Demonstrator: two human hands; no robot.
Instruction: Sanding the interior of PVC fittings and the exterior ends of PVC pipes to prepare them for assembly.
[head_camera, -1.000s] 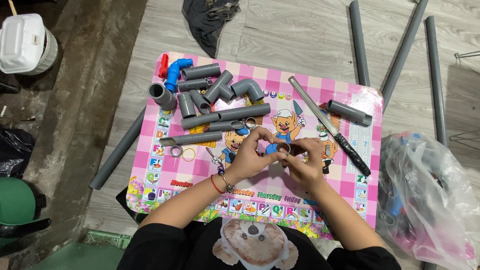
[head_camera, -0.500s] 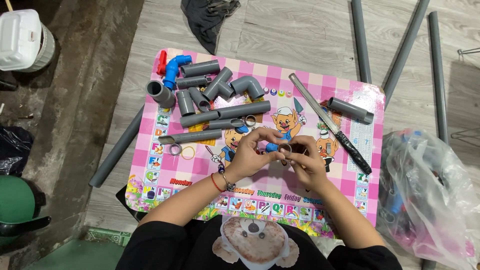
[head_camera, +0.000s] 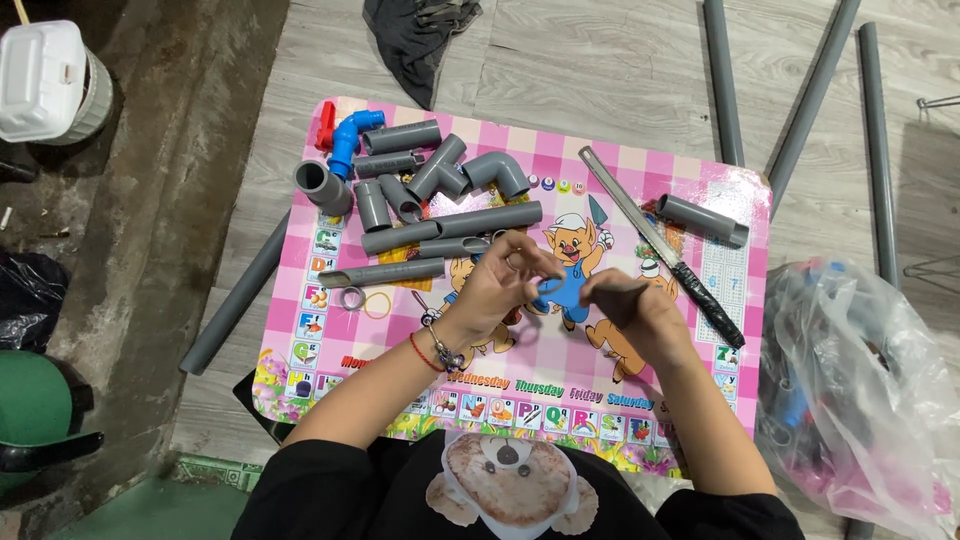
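My left hand (head_camera: 497, 287) hovers over the middle of the pink cartoon table (head_camera: 700, 180). Its fingers are curled and slightly apart, and I cannot tell whether they pinch anything. My right hand (head_camera: 632, 312) is closed in a loose fist just to its right. A small ring fitting seen in it earlier is now hidden by the fingers. The two hands are a short gap apart. Right behind my left hand lie several grey pipe pieces (head_camera: 450, 222) and elbows (head_camera: 497, 172). A red cord bracelet is on my left wrist.
A blue elbow with a red valve (head_camera: 350, 135) and a short grey coupling (head_camera: 322, 187) lie at the table's far left, with small rings (head_camera: 365, 300) nearby. A hacksaw (head_camera: 660, 245) and pipe stub (head_camera: 702, 219) lie at the right. Long pipes (head_camera: 810, 95) lie on the floor, a plastic bag (head_camera: 860, 390) sits at the right, and a white canister (head_camera: 45, 80) stands far left.
My hands, which were pressed together on a small ring fitting, have drawn slightly apart. My left fingers have lifted and spread, and my right hand has closed over the piece.
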